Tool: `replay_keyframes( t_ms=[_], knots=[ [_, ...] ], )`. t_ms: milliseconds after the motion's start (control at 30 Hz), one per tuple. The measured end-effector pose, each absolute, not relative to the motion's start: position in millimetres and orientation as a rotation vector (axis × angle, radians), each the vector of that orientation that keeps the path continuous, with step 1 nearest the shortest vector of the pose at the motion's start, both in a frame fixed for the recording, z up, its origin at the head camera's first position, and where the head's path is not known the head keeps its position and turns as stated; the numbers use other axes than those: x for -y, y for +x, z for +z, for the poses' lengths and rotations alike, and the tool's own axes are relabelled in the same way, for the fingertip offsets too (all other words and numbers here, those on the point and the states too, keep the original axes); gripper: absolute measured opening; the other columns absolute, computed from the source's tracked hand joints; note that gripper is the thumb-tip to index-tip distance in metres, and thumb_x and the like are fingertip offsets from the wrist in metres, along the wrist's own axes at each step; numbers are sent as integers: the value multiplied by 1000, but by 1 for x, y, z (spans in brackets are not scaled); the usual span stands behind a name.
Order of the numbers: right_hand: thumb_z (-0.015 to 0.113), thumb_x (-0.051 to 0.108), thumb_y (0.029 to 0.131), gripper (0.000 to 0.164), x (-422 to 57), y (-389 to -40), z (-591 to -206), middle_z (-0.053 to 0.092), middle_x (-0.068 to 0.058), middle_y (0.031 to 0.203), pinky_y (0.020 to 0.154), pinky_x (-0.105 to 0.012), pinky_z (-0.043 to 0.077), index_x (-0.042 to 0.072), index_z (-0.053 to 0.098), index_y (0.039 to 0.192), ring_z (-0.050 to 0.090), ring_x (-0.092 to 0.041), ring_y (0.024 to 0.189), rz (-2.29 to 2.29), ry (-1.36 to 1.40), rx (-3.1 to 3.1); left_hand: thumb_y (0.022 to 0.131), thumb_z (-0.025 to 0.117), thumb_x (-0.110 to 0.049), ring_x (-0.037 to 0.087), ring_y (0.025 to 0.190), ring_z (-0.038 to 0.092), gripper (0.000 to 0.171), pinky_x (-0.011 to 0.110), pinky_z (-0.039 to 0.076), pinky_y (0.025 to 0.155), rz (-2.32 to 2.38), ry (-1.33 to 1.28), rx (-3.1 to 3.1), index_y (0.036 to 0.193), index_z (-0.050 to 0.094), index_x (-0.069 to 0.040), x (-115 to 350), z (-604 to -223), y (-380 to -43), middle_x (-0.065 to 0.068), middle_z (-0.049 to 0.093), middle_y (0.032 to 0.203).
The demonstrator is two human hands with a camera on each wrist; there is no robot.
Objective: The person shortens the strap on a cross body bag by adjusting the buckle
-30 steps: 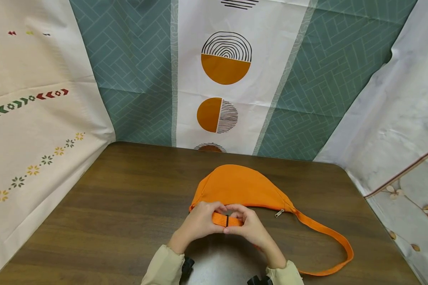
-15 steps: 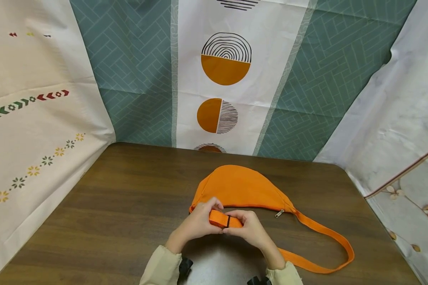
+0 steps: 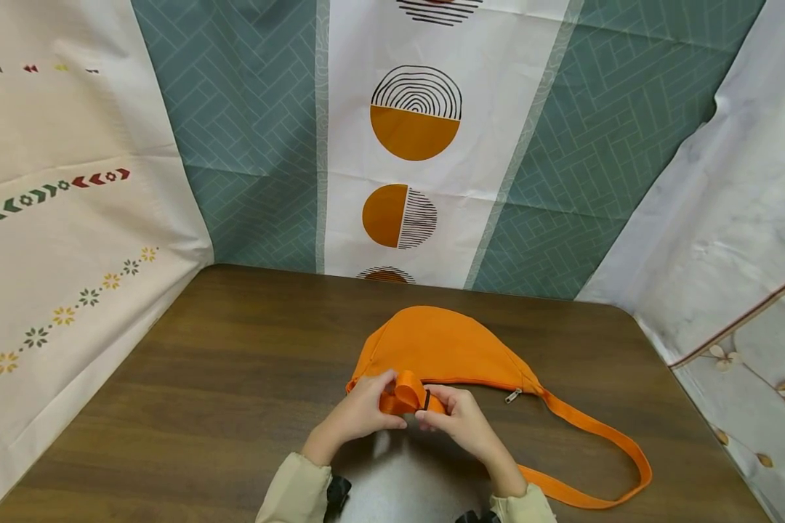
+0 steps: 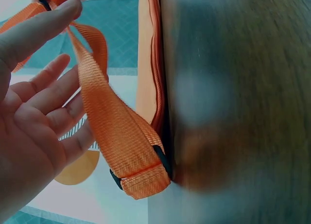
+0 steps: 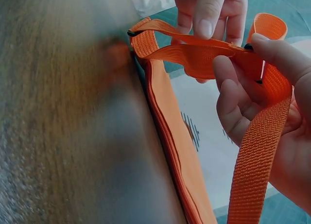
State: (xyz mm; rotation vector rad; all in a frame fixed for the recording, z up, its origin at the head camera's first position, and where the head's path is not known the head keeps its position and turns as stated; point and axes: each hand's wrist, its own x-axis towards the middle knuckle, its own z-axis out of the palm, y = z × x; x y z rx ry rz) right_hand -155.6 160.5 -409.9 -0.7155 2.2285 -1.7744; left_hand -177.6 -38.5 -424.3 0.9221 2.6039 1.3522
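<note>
An orange waist bag [image 3: 441, 341] lies on the table, its webbing strap [image 3: 611, 432] curving round on the right. Just in front of the bag, my right hand [image 3: 461, 421] pinches the strap beside a small black slider [image 5: 249, 47]. My left hand [image 3: 360, 414] holds the strap between thumb and fingers a little to the left. Between the hands a short loop of webbing [image 3: 408, 388] stands up. The left wrist view shows a second black buckle [image 4: 163, 158] lower down the strap, near the table.
The brown wooden table [image 3: 235, 378] spreads out around the bag. A metal zipper pull [image 3: 513, 396] hangs at the bag's right end. Patterned cloths [image 3: 255, 145] hang behind the table and at both sides.
A loop of webbing has risen between my hands, beside the slider. My hands have drawn slightly apart, with the slider shifting a little to the right. The bag stays in place.
</note>
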Motion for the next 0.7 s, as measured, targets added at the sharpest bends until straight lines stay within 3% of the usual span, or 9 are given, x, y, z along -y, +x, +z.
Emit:
replay_keyframes(
  t_ms=[167, 300, 433, 567, 700],
  knots=[
    [58, 1, 85, 32, -164, -163, -423, 60, -25, 87, 62, -29, 51, -15, 51, 111, 61, -32, 68, -1824, -671, -2193, 69, 78, -13, 17, 78, 52, 35, 29, 45, 71, 1329, 947, -2679, 93, 54, -6, 38, -426, -178, 1, 57, 88],
    [59, 2, 85, 32, -164, -164, -427, 60, -24, 88, 62, -31, 51, -15, 51, 111, 60, -37, 66, -1862, -684, -2200, 70, 76, -9, 19, 80, 53, 26, 30, 45, 72, 1337, 986, -2725, 87, 57, -5, 38, -427, -178, 3, 59, 88],
    [58, 2, 85, 31, -164, -165, -430, 59, -27, 87, 61, -35, 51, -17, 52, 109, 57, -43, 66, -1922, -713, -2165, 68, 78, -10, 15, 79, 50, 23, 33, 38, 74, 1359, 1041, -2818, 83, 61, -8, 38, -428, -177, -2, 60, 83],
    [59, 1, 84, 31, -164, -166, -430, 60, -25, 87, 61, -34, 51, -17, 52, 109, 60, -36, 64, -1981, -710, -2123, 65, 80, -11, 11, 78, 49, 19, 36, 31, 73, 1425, 1097, -2874, 77, 64, -13, 38, -428, -177, -8, 60, 76],
    [59, -1, 83, 31, -165, -166, -431, 61, -24, 88, 61, -37, 51, -17, 53, 109, 60, -35, 63, -1996, -760, -2112, 67, 78, -7, 10, 76, 51, 15, 29, 39, 74, 1509, 1130, -2758, 75, 66, -11, 40, -428, -178, -7, 61, 75]
  ],
)
